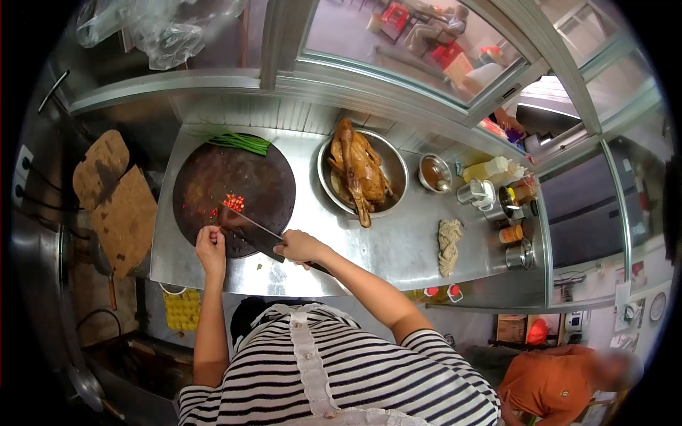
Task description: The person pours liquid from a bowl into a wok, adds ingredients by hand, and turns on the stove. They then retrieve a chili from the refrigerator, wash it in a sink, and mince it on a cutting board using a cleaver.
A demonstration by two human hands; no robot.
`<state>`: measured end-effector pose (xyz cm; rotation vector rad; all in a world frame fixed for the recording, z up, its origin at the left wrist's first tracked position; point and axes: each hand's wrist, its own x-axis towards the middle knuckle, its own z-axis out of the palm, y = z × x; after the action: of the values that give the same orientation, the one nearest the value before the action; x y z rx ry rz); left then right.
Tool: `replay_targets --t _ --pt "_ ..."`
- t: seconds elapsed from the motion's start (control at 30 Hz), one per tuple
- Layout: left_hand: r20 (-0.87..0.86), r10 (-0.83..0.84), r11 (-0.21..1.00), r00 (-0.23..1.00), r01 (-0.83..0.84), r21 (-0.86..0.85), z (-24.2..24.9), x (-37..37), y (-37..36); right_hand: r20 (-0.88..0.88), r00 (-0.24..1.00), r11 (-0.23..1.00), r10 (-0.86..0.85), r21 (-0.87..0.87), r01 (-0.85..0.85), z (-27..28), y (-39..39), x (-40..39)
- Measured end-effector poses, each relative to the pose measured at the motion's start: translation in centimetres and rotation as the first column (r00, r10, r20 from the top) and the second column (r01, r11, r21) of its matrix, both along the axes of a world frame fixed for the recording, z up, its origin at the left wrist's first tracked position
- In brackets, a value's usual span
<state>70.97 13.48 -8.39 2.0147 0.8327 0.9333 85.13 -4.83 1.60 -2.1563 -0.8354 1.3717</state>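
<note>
A round dark chopping board point(245, 167) lies on the steel counter, with a small heap of chopped red chili point(234, 203) near its middle. My right hand point(302, 248) grips a cleaver point(261, 236) by its handle. Its blade slants across the lower part of the board, the tip end beside the chili. My left hand point(210, 248) is at the board's lower left edge, fingers curled and pressed together. A few red bits lie just above those fingertips; whether they pinch anything is hidden. Long green scallions point(245, 143) rest along the board's top edge.
Right of the board, a steel basin point(401, 174) holds a whole roasted bird point(359, 167). Farther right are a small bowl of brown liquid point(435, 170), a crumpled cloth point(449, 245) and several bottles and jars. Windows rise behind the counter point(305, 153). A person in orange point(547, 383) is at lower right.
</note>
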Motion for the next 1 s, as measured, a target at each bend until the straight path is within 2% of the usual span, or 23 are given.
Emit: replay_targets --t 0.03,0.13,0.37,0.47,0.53,0.57,0.6,0.63,0.7,0.73,0.8,1.0 --pt "-0.009 0.005 1.0 1.0 -0.005 0.003 0.0 0.0 0.0 -0.082 0.995 0.997 -0.053 0.044 0.057 0.4 -0.3 0.2" --pt "-0.023 0.014 1.0 1.0 -0.014 0.015 0.0 0.1 0.1 -0.118 0.99 0.991 -0.073 0.106 0.086 0.0 -0.5 0.3" --pt "0.007 0.007 0.999 1.0 -0.007 0.032 -0.1 0.1 0.0 -0.091 0.992 0.989 -0.09 0.107 0.099 0.0 -0.6 -0.1" --pt "-0.053 -0.042 0.997 0.998 0.045 0.058 0.2 -0.3 0.1 -0.072 0.993 0.986 -0.092 0.133 0.101 0.0 -1.0 -0.4" --pt "0.013 -0.071 0.997 0.997 0.071 -0.019 -0.4 -0.6 0.0 0.066 0.998 0.992 -0.025 0.121 0.016 -0.6 -0.7 -0.8" --pt "0.106 -0.079 0.991 0.991 0.09 -0.101 -0.9 -0.4 0.0 0.106 0.994 0.992 -0.026 0.126 0.013 -1.2 -0.7 -1.0" --pt "0.106 -0.133 0.985 0.985 0.143 -0.098 0.5 -0.6 -0.4 0.234 0.972 0.982 -0.012 0.184 -0.032 -4.8 -0.1 -0.8" --pt "0.099 -0.141 0.985 0.985 0.15 -0.084 -1.8 -0.9 1.1 0.186 0.982 0.99 -0.039 0.137 0.014 -1.1 -0.7 -1.2" --pt "-0.013 -0.053 0.998 0.998 0.053 -0.024 1.0 -1.4 0.8 0.106 0.984 0.973 -0.144 0.195 0.121 0.9 -1.4 -1.9" --pt "0.004 -0.099 0.995 0.995 0.099 -0.02 0.8 -1.6 1.9 0.091 0.981 0.964 -0.173 0.222 0.15 1.4 -1.7 -2.2" --pt "-0.131 0.109 0.993 0.985 -0.102 0.06 -2.0 -0.7 5.4 0.118 0.969 0.942 -0.216 0.287 0.175 1.4 -1.8 -2.6" --pt "0.208 -0.008 0.98 0.978 -0.033 0.195 5.6 1.6 5.8 -0.023 0.925 0.876 -0.38 0.313 0.368 0.4 -2.3 -4.0"
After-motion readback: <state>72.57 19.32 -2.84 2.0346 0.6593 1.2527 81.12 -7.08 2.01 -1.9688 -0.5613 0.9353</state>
